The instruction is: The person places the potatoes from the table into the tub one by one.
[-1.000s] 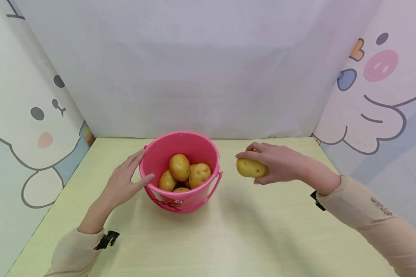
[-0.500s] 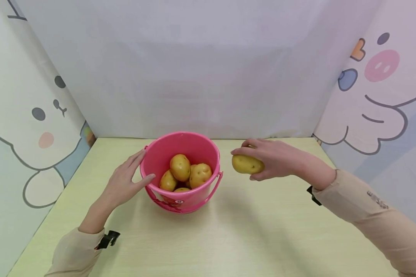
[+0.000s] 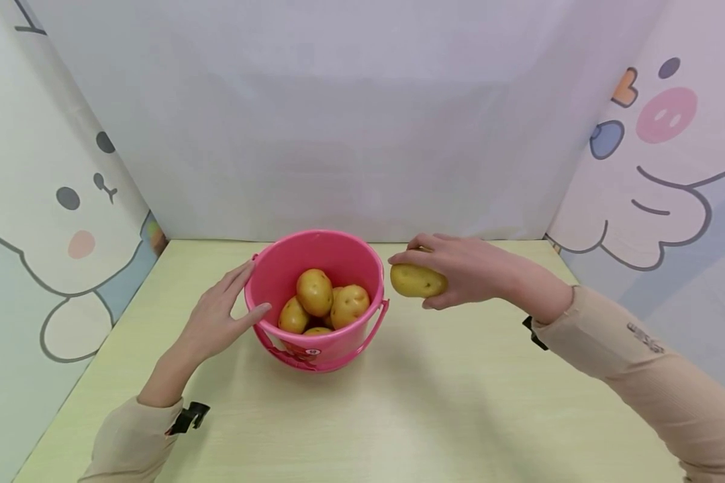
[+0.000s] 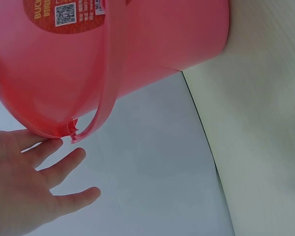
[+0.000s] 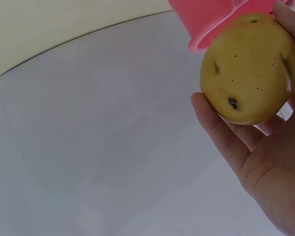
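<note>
Right hand (image 3: 459,275) has fingers curled round 1 potato (image 3: 418,280), held in the air just beside the right rim of the pink bucket (image 3: 314,355), not yet over the opening. Left hand (image 3: 214,318) rests flat on the bucket's left wall, fingers straight and spread. 4 potatoes (image 3: 314,291) visible inside, piled fairly high. My read: carry the potato over the rim's centre, lower close to the pile before letting go so it doesn't bounce out, and keep the left palm bracing the wall. Handle (image 4: 105,73) is folded down, out of the way.
</note>
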The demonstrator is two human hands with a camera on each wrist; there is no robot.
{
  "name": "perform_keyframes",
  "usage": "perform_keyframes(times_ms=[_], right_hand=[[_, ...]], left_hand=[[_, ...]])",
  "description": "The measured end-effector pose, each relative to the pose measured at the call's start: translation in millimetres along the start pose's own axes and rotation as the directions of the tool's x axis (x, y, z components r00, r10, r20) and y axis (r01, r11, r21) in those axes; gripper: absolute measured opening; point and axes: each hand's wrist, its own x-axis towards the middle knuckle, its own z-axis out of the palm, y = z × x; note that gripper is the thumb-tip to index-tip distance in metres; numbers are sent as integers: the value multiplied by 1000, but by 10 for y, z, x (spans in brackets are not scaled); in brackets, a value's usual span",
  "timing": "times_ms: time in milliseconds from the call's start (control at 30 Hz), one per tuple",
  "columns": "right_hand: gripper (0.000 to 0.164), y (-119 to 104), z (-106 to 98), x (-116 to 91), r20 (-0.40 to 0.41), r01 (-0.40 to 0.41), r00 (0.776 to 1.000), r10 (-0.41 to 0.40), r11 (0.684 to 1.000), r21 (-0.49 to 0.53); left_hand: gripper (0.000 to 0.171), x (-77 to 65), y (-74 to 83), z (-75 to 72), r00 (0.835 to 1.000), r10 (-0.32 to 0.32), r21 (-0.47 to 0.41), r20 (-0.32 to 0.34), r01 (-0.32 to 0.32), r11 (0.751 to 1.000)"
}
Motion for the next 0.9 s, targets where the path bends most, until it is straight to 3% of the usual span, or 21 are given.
perform_keyframes(times_ms=[900], right_hand=[[61, -195, -161, 429, 12, 36, 999, -37, 997, 71]], left_hand=[[75, 1, -9, 6, 1000, -4, 0, 0, 4, 1000]])
